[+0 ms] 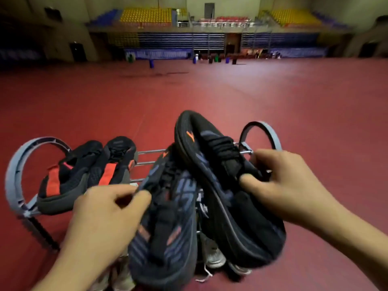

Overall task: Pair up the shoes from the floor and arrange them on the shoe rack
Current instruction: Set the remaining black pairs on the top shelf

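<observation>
My left hand (105, 215) and right hand (287, 185) each pinch one dark blue-striped sneaker (165, 217) of a pair above the shoe rack (14, 175), where a black-and-red pair (84, 175) already sits, pale shoes (214, 257) waiting below.

The left hand (105, 215) pinches the collar of a dark blue shoe (165, 223) lying on the rack (147, 152). The right hand (283, 185) grips a matching shoe (226, 185), tilted on its side beside the first, sole edge up. A black-and-red pair (84, 175) sits at the rack's left end. White shoes (214, 259) show below. The floor (189, 97) is red.
</observation>
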`<state>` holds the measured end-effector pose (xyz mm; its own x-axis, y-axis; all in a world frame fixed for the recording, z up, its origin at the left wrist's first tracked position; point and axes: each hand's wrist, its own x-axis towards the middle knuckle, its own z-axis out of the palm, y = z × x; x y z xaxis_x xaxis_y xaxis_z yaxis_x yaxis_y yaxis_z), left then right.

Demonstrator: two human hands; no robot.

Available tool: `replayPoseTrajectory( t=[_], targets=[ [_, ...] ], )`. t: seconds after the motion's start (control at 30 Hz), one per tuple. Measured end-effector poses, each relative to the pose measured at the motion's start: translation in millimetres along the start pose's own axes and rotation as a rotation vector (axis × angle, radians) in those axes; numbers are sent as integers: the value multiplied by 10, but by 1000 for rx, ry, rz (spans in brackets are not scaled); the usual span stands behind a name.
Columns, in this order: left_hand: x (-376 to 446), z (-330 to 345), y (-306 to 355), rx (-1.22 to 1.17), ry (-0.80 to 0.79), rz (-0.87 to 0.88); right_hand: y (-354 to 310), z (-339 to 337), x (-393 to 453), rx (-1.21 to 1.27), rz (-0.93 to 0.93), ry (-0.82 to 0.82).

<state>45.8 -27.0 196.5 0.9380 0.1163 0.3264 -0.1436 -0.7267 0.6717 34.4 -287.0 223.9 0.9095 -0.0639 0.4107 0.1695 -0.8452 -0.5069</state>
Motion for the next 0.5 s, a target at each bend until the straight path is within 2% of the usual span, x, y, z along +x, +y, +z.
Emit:
replayPoseTrajectory(
  t=[0.1,0.2,0.33,0.4,0.43,0.5],
  targets=[
    [571,234,-29,57,51,20,151,210,548,-144,48,-16],
    [886,616,-113,95,1,-3,508,510,883,-222,125,-24],
    [858,879,-222,74,-47,-66,684,700,744,-44,198,-26],
    [758,906,-212,-20,-13,-89,688,633,540,137,130,-35],
    [687,894,-199,-114,-3,-109,684,593,432,185,56,-92],
    [544,885,-165,-311,-47,-126,694,547,263,88,-96,-219]
  ],
)
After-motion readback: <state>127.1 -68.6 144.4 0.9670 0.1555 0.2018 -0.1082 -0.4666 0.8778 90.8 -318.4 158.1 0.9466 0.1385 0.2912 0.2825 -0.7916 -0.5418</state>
